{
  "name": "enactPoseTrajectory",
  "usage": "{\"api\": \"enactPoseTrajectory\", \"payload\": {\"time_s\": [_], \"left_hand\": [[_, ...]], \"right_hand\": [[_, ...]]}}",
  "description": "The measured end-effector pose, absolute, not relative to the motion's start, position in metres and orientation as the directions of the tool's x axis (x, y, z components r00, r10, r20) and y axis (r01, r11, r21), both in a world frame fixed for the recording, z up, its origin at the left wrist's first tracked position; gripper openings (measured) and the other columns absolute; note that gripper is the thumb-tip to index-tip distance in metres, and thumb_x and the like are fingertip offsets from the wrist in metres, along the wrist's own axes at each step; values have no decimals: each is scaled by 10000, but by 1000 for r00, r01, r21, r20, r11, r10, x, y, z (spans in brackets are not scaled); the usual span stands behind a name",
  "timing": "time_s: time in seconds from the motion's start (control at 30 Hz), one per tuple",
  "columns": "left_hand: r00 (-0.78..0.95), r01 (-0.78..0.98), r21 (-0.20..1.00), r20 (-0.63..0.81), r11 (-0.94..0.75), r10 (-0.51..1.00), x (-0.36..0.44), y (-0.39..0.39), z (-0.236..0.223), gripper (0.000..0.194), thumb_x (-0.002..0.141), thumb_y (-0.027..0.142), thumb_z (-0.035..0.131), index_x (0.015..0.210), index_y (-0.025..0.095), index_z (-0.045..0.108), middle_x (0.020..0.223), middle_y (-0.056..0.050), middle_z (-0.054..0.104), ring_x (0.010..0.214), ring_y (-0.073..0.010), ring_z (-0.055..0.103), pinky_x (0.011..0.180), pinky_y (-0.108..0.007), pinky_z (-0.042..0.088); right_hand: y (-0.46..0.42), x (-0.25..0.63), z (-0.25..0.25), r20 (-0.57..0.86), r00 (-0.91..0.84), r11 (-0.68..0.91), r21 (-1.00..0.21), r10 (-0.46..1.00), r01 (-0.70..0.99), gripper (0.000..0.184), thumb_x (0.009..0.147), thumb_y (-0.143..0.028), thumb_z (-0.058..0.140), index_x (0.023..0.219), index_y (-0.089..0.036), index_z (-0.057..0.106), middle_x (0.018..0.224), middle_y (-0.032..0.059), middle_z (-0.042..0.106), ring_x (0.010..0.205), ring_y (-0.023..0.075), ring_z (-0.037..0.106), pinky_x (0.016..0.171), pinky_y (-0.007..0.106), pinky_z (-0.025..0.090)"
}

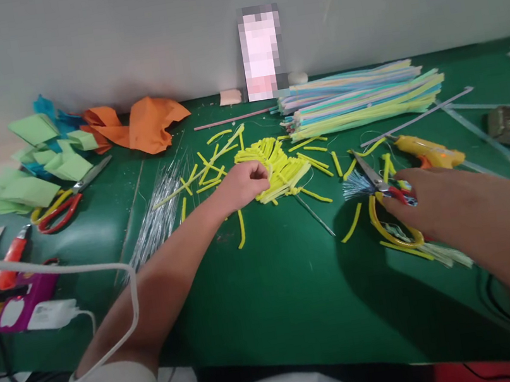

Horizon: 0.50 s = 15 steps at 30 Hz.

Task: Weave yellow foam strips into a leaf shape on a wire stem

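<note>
My left hand (pixel 248 182) is at the left side of a heap of short yellow pipe cleaner pieces (pixel 287 164). Its thumb and fingertips are pinched together, seemingly on one of the pieces; the fingers partly hide it. On the right, my right hand (pixel 428 197) has its thumb and fingers around the red handle of a pair of scissors (pixel 368 177) with red and yellow grips. The blades point away, up and to the left. Under the scissors lies a tuft of thin blue strands (pixel 356 185). Loose yellow pieces (pixel 352 222) are scattered about.
Behind the heap lies a bundle of long pastel pipe cleaners (pixel 361 101), with a blurred phone (pixel 258 56) against the wall. A yellow glue gun (pixel 428 151) is at right. Thin wires (pixel 157 212), second scissors (pixel 63 210), crepe paper (pixel 156 123) and a white cable (pixel 134 298) are left.
</note>
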<state>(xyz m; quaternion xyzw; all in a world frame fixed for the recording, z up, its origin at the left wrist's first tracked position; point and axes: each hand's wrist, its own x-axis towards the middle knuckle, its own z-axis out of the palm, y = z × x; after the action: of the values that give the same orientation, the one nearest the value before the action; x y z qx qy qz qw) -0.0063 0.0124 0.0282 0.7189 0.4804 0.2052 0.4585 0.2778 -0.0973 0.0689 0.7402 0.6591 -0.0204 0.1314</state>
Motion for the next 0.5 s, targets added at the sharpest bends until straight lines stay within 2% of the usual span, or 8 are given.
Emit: {"api": "enactPoseTrajectory", "payload": {"time_s": [0.03, 0.13, 0.2, 0.33, 0.43, 0.5], "left_hand": [[449, 502, 857, -143, -116, 882, -6, 12, 28, 64, 697, 168, 619, 712, 170, 557, 682, 11, 569, 615, -108, 496, 622, -273, 376], [429, 495, 857, -100, -141, 898, -8, 9, 28, 115, 689, 148, 619, 789, 172, 567, 739, -1, 592, 646, -116, 523, 633, -270, 388], [393, 561, 806, -55, -191, 918, -10, 6, 32, 176, 700, 138, 601, 869, 183, 586, 763, -7, 611, 658, -129, 534, 641, -277, 382], [303, 831, 490, -1, -264, 953, -12, 3, 45, 258, 695, 119, 600, 941, 190, 634, 713, -32, 598, 661, -175, 516, 638, -304, 332], [299, 920, 290, -86, -263, 950, -14, 4, 59, 243, 712, 141, 598, 943, 177, 663, 753, -71, 615, 692, -208, 534, 628, -317, 324], [294, 946, 191, -172, -261, 940, -19, 4, 70, 237, 738, 143, 567, 943, 188, 676, 827, -88, 649, 717, -221, 558, 621, -322, 334]], "right_hand": [[-95, 270, 71, -263, 124, -84, 160, 957, 984, 428, 933, -472, 354, 1015, -176, 652, 968, 171, 689, 786, 295, 665, 598, 359, 384], [-87, 246, 76, -139, 4, 13, 115, 990, 993, 426, 947, -443, 382, 1194, -180, 607, 1123, 138, 680, 1021, 301, 645, 696, 354, 427], [-87, 238, 79, -166, 22, 2, 142, 986, 990, 433, 951, -452, 370, 1125, -151, 628, 1074, 152, 685, 970, 310, 655, 671, 358, 420], [-97, 252, 79, -240, 185, -141, 187, 953, 972, 503, 965, -492, 247, 1027, -149, 610, 982, 201, 672, 869, 362, 671, 579, 380, 369], [-106, 270, 70, -308, 281, -227, 199, 909, 953, 502, 932, -543, 299, 997, -151, 605, 916, 230, 678, 789, 380, 675, 566, 399, 375], [-107, 277, 62, -274, 307, -261, 194, 911, 946, 502, 938, -516, 285, 1117, -151, 579, 934, 240, 688, 786, 377, 683, 594, 415, 398]]}}
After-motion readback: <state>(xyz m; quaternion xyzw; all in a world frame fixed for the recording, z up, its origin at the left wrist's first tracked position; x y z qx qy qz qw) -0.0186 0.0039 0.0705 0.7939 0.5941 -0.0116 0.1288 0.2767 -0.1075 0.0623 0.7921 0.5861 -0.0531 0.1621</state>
